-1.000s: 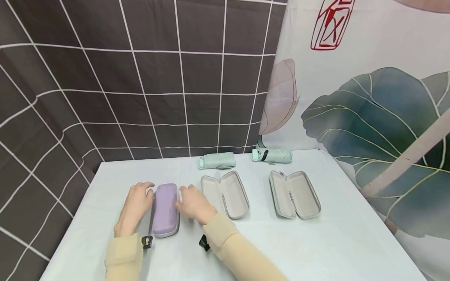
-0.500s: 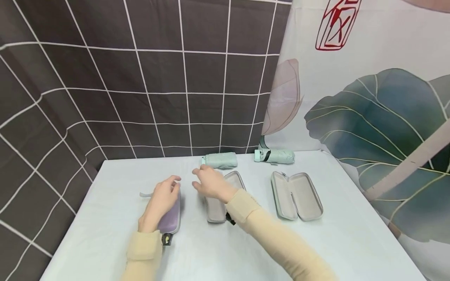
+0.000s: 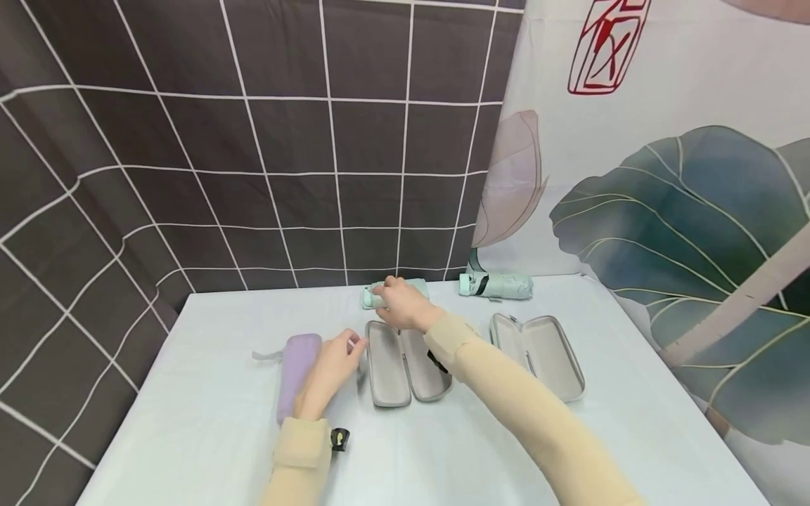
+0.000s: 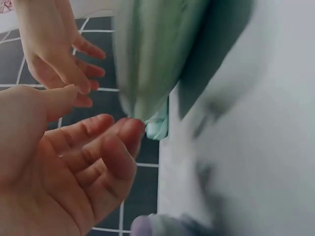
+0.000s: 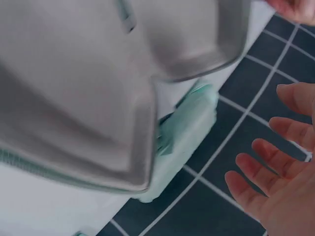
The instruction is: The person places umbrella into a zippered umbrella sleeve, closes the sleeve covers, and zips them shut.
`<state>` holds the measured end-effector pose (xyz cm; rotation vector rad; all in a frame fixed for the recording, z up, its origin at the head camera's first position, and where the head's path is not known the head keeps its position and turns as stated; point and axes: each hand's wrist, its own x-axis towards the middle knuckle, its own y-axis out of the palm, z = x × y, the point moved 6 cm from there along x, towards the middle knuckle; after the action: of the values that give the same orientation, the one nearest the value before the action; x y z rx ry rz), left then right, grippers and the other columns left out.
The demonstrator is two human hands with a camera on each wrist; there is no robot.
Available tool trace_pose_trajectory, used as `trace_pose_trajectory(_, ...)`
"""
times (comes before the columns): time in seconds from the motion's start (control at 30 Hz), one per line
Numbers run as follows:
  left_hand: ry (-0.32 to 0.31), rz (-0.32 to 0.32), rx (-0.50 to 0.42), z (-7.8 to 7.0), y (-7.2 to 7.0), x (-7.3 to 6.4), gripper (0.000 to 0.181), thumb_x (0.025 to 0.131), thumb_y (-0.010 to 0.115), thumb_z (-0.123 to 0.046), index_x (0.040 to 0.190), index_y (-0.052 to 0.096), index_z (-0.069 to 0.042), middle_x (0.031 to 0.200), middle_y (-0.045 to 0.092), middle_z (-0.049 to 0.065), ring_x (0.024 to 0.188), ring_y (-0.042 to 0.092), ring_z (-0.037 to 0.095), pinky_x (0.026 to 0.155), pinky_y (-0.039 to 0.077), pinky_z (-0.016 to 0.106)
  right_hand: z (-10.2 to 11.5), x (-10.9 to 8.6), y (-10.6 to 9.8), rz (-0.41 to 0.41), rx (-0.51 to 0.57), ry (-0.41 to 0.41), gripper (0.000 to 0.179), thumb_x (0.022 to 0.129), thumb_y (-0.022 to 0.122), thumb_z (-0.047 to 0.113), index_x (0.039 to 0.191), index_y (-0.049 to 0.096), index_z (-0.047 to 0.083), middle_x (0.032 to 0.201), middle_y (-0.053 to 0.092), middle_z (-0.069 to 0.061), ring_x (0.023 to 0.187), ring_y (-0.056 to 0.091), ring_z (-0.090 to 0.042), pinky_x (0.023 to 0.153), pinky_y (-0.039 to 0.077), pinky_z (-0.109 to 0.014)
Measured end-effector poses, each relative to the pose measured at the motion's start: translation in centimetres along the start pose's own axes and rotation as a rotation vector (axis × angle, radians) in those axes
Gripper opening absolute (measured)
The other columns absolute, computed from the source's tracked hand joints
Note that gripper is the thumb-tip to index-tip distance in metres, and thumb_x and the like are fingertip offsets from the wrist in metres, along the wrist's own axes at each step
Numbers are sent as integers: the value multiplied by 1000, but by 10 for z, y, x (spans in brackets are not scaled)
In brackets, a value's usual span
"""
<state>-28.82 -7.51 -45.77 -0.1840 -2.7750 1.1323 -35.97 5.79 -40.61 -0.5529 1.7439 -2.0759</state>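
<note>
My right hand (image 3: pixel 403 303) reaches over the left folded mint-green umbrella (image 3: pixel 414 285), its fingers spread and holding nothing in the right wrist view. My left hand (image 3: pixel 332 365) hovers between the closed purple zip case (image 3: pixel 296 372) and an open case (image 3: pixel 387 372), fingers loosely bent. That open case lies flat with its grey lining (image 5: pixel 98 98) facing up. Its pale green outside (image 4: pixel 152 44) fills the top of the left wrist view, close to the left fingertips. My left forearm hides part of the purple case.
A second open grey-lined case (image 3: pixel 550 355) lies to the right. Behind it rests another folded mint umbrella (image 3: pixel 496 285) with a dark strap. A white cloth covers the table (image 3: pixel 209 379), and a dark gridded curtain (image 3: pixel 285 140) hangs behind.
Both hands have left the sides of the purple case. My right hand moved right and away to the left umbrella; my left hand moved right, toward the nearer open case.
</note>
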Motion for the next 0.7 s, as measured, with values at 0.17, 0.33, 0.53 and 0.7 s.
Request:
trace_pose_trajectory(0.17,-63,60,-8,5,17,-1,31,101,52,-38,93,56,-8,62,56,1,50,52,15,47,42,30,-15,13,14,54,-16,38,49,95,60,22,141,50,8,129,53,-15,114,51,-28,92,47,-39)
trace_pose_trajectory(0.33,-101,33,-25,11,25,-5,36,100,52,-43,83,48,-11,58,52,1,45,50,16,43,41,30,-26,27,23,66,44,69,52,93,64,22,142,50,10,132,52,-14,117,50,-28,95,46,-39)
trace_pose_trajectory(0.53,-114,19,-46,12,32,-8,34,100,54,-37,79,45,-12,58,48,1,44,50,15,42,40,30,-41,36,31,89,54,132,59,89,70,25,142,49,10,135,51,-14,118,49,-30,96,44,-45)
trace_pose_trajectory(0.7,-118,10,-54,11,35,-5,32,101,54,-31,76,43,-12,57,48,1,44,51,16,42,39,29,-53,41,39,110,13,191,63,87,73,28,142,49,12,137,50,-12,118,48,-28,99,40,-47)
